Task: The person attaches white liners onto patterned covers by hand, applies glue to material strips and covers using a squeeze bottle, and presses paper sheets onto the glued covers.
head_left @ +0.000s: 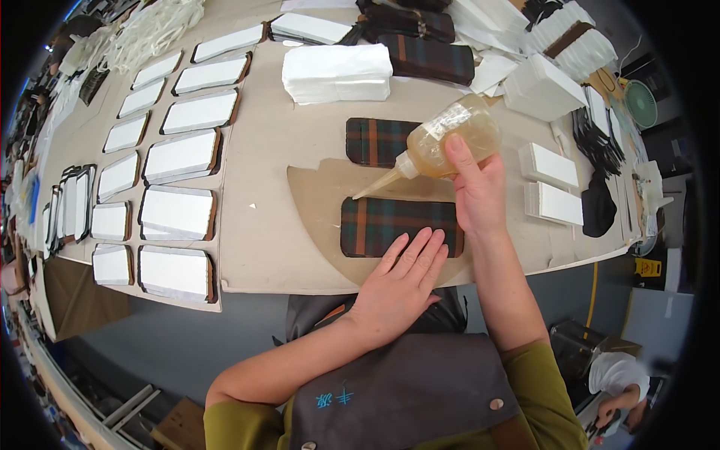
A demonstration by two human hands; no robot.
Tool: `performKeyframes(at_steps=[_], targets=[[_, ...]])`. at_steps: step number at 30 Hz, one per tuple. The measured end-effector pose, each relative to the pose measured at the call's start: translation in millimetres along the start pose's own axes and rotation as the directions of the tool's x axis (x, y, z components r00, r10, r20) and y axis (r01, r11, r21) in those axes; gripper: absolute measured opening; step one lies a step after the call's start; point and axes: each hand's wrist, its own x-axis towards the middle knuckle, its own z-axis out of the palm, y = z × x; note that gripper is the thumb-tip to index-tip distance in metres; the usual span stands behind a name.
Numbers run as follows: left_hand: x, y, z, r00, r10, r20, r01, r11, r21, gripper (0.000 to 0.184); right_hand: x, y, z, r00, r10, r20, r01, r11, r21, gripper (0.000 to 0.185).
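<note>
My right hand is wrapped round a translucent squeeze bottle of yellowish liquid, tilted with its long nozzle pointing down and left. The nozzle tip is at the upper left corner of a plaid fabric panel in dark green, brown and black; whether it touches cannot be told. My left hand lies flat with fingers stretched out, the fingertips on the panel's lower right part. Just beyond lies a second plaid panel, partly hidden behind the bottle.
White-topped, dark-edged pieces lie in rows on the left of the table. A stack of white sheets and a plaid stack stand at the back. White blocks are on the right. A person is at lower right.
</note>
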Motion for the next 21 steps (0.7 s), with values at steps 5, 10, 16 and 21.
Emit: performKeyframes(at_steps=[5,10,16,21], targets=[[-0.8,-2.3,2.3,1.000,0.008,-0.026,-0.008,1.000,-0.019,0.075,2.8,4.1,0.8,1.000,0.003,0.011,-0.002,0.999,-0.052,0.040],[-0.5,-2.2,1.2,1.000,-0.010,-0.021,0.009,1.000,-0.027,0.074,-3.4,4.0,1.5,0.997,0.066,0.051,-0.064,0.997,-0.042,0.040],[-0.9,-2.1,2.0,1.000,-0.009,-0.029,0.009,1.000,-0.018,0.073,-0.4,4.2,0.6,0.997,0.056,0.056,-0.053,0.997,-0.054,0.041],[-0.5,-2.1,1.9,0.999,-0.013,-0.029,0.012,0.999,-0.032,0.073,-6.9,3.3,-0.4,0.993,0.081,0.088,-0.076,0.995,-0.059,0.041]])
